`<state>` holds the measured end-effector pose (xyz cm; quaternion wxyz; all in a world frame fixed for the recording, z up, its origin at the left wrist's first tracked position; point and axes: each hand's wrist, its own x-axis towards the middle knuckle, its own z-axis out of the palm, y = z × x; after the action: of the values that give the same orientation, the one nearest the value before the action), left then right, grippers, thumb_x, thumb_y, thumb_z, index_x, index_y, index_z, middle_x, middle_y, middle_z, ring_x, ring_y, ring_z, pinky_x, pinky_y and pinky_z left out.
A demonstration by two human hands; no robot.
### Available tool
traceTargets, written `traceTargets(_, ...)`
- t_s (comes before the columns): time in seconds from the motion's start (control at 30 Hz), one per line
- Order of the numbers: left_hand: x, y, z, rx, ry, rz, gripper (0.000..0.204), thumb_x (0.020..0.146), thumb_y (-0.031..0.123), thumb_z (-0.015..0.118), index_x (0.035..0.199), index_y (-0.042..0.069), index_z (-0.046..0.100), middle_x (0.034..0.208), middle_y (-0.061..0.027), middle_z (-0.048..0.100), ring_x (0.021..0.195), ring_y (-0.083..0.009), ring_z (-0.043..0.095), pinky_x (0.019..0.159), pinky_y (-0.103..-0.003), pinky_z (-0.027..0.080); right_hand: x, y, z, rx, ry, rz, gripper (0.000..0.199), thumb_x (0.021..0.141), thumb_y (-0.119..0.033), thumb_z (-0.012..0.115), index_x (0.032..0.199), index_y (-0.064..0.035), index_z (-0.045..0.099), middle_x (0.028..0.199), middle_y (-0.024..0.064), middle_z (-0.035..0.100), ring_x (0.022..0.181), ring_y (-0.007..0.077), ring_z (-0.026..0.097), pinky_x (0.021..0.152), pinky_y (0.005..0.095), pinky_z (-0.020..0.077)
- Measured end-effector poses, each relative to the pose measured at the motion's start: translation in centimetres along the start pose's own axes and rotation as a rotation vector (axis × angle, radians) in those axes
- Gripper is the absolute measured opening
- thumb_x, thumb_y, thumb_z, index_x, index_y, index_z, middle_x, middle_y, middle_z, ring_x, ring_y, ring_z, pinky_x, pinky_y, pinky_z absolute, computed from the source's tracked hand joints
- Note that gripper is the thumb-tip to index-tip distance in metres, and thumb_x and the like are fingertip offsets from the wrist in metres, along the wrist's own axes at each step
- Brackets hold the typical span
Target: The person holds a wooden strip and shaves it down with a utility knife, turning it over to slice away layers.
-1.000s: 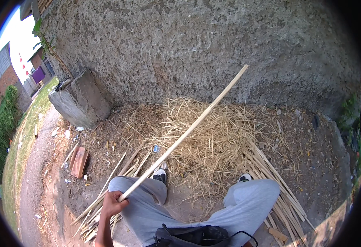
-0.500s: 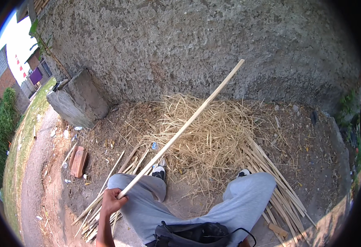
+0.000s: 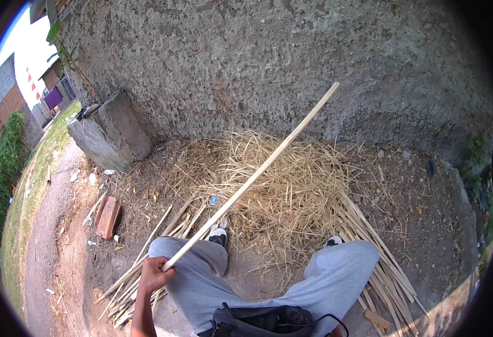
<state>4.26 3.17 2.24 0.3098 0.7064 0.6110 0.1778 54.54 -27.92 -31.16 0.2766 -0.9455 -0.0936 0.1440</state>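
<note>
My left hand point(image 3: 157, 273) is closed around the lower end of a long pale bamboo strip point(image 3: 257, 172), beside my left knee. From there the strip slants up and away to the right, its far end in front of the rough wall. Beneath it lies a heap of pale shavings point(image 3: 291, 191) on the ground between and beyond my feet. My right hand is out of sight; only a sliver of skin shows at the lower edge, past the dark bag point(image 3: 257, 319) on my lap.
Bundles of similar strips lie by my left leg point(image 3: 125, 295) and by my right leg point(image 3: 384, 264). A reddish ridged block point(image 3: 108, 218) rests on the left. A concrete block point(image 3: 111, 132) stands against the rough wall point(image 3: 246, 73). A small wood piece point(image 3: 377, 319) lies at lower right.
The view has shifted slightly, so the surroundings sit a little further right. My left hand keeps its hold on the bamboo strip, which stays at nearly the same slant.
</note>
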Motion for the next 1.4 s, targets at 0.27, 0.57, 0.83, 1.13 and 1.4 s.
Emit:
traceTargets(0.27, -0.2, 0.1, 0.1, -0.025, 0.002, -0.014, 0.015, 0.069, 0.012, 0.073, 0.067, 0.0, 0.065, 0.052, 0.0001, 0.052, 0.049, -0.0062, 0.043, 0.045, -0.027, 0.035, 0.0, 0.5, -0.2, -0.007, 0.001, 0.003, 0.027, 0.095, -0.023, 0.056, 0.094, 0.0035, 0.064, 0.079, 0.0091, 0.065, 0.071, 0.0192, 0.058, 0.066, 0.0366, 0.0467)
traceTargets(0.57, 0.0, -0.1, 0.0, 0.0, 0.005, 0.005, 0.018, 0.068, 0.014, 0.074, 0.065, 0.0, 0.063, 0.051, 0.0001, 0.051, 0.049, -0.0066, 0.043, 0.045, -0.028, 0.034, 0.1, 0.8, -0.4, 0.0, 0.011, 0.007, 0.027, 0.095, -0.022, 0.056, 0.092, 0.0036, 0.064, 0.076, 0.0087, 0.065, 0.068, 0.0191, 0.058, 0.064, 0.037, 0.0467)
traceTargets(0.83, -0.1, -0.6, 0.2, -0.026, 0.009, -0.018, 0.018, 0.068, 0.015, 0.073, 0.066, 0.0, 0.064, 0.052, 0.0, 0.052, 0.049, -0.0065, 0.043, 0.046, -0.028, 0.034, -0.1, 1.7, -0.5, -0.005, 0.016, 0.005, 0.028, 0.095, -0.022, 0.057, 0.09, 0.0036, 0.065, 0.073, 0.0084, 0.065, 0.066, 0.0189, 0.058, 0.062, 0.0374, 0.0467)
traceTargets(1.13, 0.2, -1.4, 0.7, -0.011, -0.005, 0.006, 0.018, 0.069, 0.013, 0.073, 0.065, 0.0, 0.062, 0.052, -0.0004, 0.051, 0.049, -0.0062, 0.042, 0.045, -0.027, 0.034, -0.5, 6.3, -0.1, 0.042, 0.041, 0.004, 0.028, 0.095, -0.022, 0.057, 0.087, 0.0037, 0.065, 0.071, 0.0081, 0.065, 0.064, 0.0188, 0.057, 0.061, 0.0378, 0.0467)
traceTargets(1.4, -0.1, -0.3, 0.9, -0.089, 0.042, -0.054, 0.017, 0.07, 0.006, 0.072, 0.061, 0.0, 0.058, 0.054, 0.0036, 0.051, 0.049, -0.0032, 0.041, 0.044, -0.025, 0.03, 2.5, 4.4, -2.7, 0.764, -0.069, -0.077, 0.025, 0.094, -0.019, 0.061, 0.079, 0.001, 0.064, 0.062, 0.0034, 0.058, 0.058, 0.0123, 0.052, 0.052, 0.0322, 0.0435)
